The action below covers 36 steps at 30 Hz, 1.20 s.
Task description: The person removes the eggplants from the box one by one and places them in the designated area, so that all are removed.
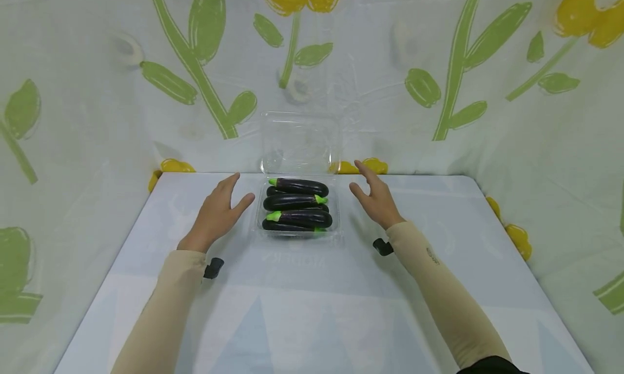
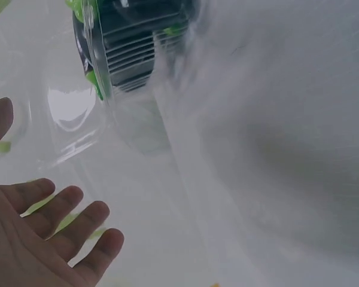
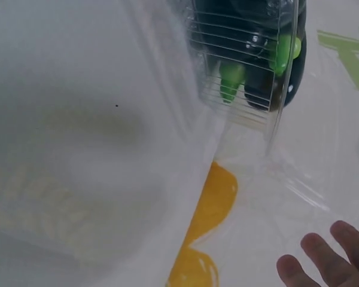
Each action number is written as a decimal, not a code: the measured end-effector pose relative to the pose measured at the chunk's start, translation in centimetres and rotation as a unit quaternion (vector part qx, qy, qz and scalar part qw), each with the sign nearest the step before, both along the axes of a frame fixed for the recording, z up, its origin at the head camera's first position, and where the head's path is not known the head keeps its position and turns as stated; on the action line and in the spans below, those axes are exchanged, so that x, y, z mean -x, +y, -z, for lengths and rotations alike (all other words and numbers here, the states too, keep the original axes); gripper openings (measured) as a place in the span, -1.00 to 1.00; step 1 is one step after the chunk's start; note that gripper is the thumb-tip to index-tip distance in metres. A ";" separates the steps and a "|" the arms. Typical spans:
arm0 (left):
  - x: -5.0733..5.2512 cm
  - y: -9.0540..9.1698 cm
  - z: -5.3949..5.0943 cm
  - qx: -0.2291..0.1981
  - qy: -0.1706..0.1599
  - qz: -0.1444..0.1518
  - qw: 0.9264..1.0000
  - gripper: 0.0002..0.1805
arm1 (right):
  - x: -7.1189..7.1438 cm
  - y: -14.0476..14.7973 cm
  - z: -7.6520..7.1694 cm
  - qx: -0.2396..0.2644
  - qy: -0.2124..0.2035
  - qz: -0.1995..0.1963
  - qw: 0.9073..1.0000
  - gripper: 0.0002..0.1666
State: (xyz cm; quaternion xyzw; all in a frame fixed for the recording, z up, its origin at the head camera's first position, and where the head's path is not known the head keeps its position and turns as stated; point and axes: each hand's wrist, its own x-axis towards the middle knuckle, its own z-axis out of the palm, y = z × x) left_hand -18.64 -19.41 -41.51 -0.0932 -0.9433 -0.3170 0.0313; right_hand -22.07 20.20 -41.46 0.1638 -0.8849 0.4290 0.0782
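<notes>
Left hand (image 1: 213, 214) and right hand (image 1: 378, 201) are apart, empty; the clear rectangular plastic box (image 1: 335, 214) presumably keeps long dark-purple eggplants (image 1: 292, 202) together.

My head cam's set well back, looking forward and down over the white table (image 1: 302, 276) toward the floral sheet (image 1: 370, 65) behind. Both wrist cams sit way closer, tilted, left one catching the clear plastic clamshell (image 1: 336, 214) from its left, right one from its right. All three share that clamshell.
</notes>
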 end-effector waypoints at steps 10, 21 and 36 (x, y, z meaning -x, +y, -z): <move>-1.9 0.6 0.8 0.036 0.031 0.014 0.999 -0.02 | -1.4 0.3 0.6 -0.017 0.009 0.005 1.000 -0.25; -2.8 1.0 2.3 0.052 0.006 0.051 0.997 0.16 | -1.7 0.6 0.5 -0.010 0.019 0.002 1.000 -0.25; -3.4 1.8 3.4 0.066 -0.024 0.079 0.994 0.16 | -2.9 -1.9 -0.6 -0.081 0.007 -0.069 0.994 -0.05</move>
